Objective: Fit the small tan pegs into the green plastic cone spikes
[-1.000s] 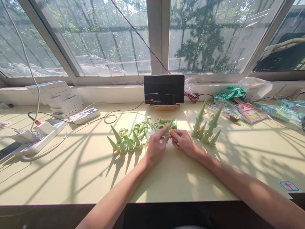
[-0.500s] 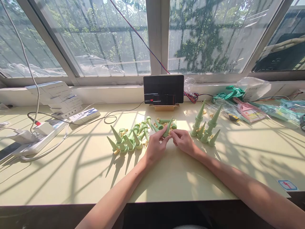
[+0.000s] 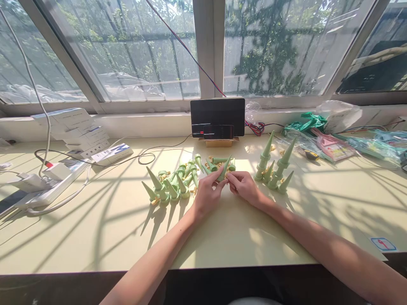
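Note:
My left hand (image 3: pixel 210 188) is closed around a green plastic watering spike (image 3: pixel 225 168), its pointed end up and tilted slightly right. Close by, my right hand (image 3: pixel 244 186) pinches at the lower right side of that spike. Whatever lies between its fingertips is too small and covered to make out. Behind the hands lies a pile of loose green parts (image 3: pixel 219 161) with small yellowish pieces among them. To the left stands a group of green spikes (image 3: pixel 173 192) with yellowish valves. On the right, several more spikes (image 3: pixel 282 169) stand upright, some stacked on one another.
A black tablet (image 3: pixel 218 114) leans at the back, with a phone (image 3: pixel 218 132) before it. White boxes (image 3: pixel 85 135) and a power strip (image 3: pixel 54 186) with cables lie left. Plastic bags (image 3: pixel 333 144) and a black-and-yellow object (image 3: pixel 311 155) lie right. The table's front edge runs below my forearms.
The whole view has shifted very slightly. Both hands keep nearly the same position at the spike, with no visible change in grip.

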Motion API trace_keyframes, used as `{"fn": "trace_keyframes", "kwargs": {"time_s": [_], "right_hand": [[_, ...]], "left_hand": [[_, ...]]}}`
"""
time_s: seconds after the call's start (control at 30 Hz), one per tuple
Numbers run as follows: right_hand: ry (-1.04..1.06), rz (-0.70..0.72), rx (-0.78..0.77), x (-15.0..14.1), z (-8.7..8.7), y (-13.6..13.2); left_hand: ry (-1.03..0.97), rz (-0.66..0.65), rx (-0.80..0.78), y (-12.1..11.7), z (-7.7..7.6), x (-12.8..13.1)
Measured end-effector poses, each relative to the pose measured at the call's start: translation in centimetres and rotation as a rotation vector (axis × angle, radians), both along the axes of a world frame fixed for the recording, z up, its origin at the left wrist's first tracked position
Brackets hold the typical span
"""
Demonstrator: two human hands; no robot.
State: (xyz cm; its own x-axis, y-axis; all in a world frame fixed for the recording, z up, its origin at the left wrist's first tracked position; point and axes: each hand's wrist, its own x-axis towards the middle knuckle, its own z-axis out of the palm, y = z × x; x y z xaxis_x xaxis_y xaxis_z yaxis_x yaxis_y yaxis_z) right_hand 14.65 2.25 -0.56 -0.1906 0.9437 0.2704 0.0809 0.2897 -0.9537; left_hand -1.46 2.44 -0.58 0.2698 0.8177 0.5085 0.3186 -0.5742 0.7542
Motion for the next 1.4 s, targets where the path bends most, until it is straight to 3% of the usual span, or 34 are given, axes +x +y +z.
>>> {"fn": "trace_keyframes", "kwargs": {"time_s": [0.17, 0.43, 0.53, 1.2, 1.4], "right_hand": [[-0.157, -0.114, 0.149, 0.2, -0.2, 0.0], [0.130, 0.074, -0.158, -0.1, 0.4, -0.2], [0.160, 0.073, -0.174, -0.2, 0.5, -0.3], [-0.210, -0.143, 0.191, 0.3, -0.5, 0.1], [-0.003, 0.008, -0.041, 0.0, 0.1, -0.1]], "left_hand": [[-0.024, -0.012, -0.017, 0.1, -0.2, 0.0], [0.007, -0.022, 0.017, 0.2, 0.0, -0.2], [0.006, -0.021, 0.012, 0.1, 0.1, -0.1], [0.000, -0.011, -0.044, 0.0, 0.1, 0.0], [-0.057, -0.063, -0.037, 0.2, 0.0, -0.2]]}}
